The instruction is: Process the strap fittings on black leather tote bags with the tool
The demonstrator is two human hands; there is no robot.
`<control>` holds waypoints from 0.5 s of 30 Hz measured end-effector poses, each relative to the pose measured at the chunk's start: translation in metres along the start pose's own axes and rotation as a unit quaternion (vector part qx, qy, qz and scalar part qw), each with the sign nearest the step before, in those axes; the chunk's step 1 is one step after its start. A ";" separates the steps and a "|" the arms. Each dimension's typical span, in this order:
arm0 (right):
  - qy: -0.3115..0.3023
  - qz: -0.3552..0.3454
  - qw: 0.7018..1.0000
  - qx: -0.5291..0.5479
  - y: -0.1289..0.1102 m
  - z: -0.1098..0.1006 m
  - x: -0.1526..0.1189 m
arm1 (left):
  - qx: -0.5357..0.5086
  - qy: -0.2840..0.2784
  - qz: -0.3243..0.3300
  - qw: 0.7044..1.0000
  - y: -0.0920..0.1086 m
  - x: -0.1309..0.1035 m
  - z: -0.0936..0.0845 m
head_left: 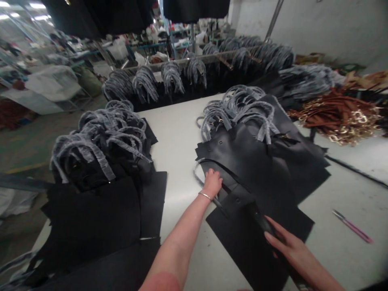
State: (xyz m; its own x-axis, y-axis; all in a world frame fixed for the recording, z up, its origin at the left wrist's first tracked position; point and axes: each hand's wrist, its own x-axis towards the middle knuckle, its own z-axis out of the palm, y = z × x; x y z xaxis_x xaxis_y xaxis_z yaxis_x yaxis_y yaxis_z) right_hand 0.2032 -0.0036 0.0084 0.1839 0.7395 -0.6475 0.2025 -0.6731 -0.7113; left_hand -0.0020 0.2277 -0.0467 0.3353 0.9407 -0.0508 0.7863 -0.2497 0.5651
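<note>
Black leather panels with plastic-wrapped handles lie stacked on the table in front of me. My left hand, with a bracelet at the wrist, has its fingers closed at the left edge of the nearest panel, beside a wrapped handle; what it grips is too small to make out. My right hand is lower right, its thumb and fingers around a long dark strap that lies over the panel.
Another pile of black panels with wrapped handles covers the left side. Pink-handled snippers lie at the right. Brown straps with gold clasps are heaped back right. Behind the table stands a rack of wrapped handles.
</note>
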 end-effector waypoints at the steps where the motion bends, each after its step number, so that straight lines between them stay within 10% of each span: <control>1: -0.001 0.001 1.000 0.008 0.003 0.001 0.001 | -0.006 -0.009 -0.001 1.000 -0.005 0.001 -0.001; 9: -0.035 -0.002 0.999 0.008 -0.018 0.009 0.015 | -0.046 -0.046 0.017 0.998 -0.017 -0.020 -0.010; 15: -0.072 0.003 0.996 -0.056 -0.029 0.001 0.025 | -0.017 0.034 0.045 0.998 0.002 -0.076 0.018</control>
State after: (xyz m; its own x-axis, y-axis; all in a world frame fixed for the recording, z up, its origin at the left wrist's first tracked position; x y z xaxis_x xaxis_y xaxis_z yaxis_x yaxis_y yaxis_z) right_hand 0.2015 0.0344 0.0121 0.0471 0.7217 -0.6906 0.3083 -0.6681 -0.6772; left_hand -0.0162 0.1517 -0.0563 0.3667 0.9287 0.0555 0.7359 -0.3261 0.5934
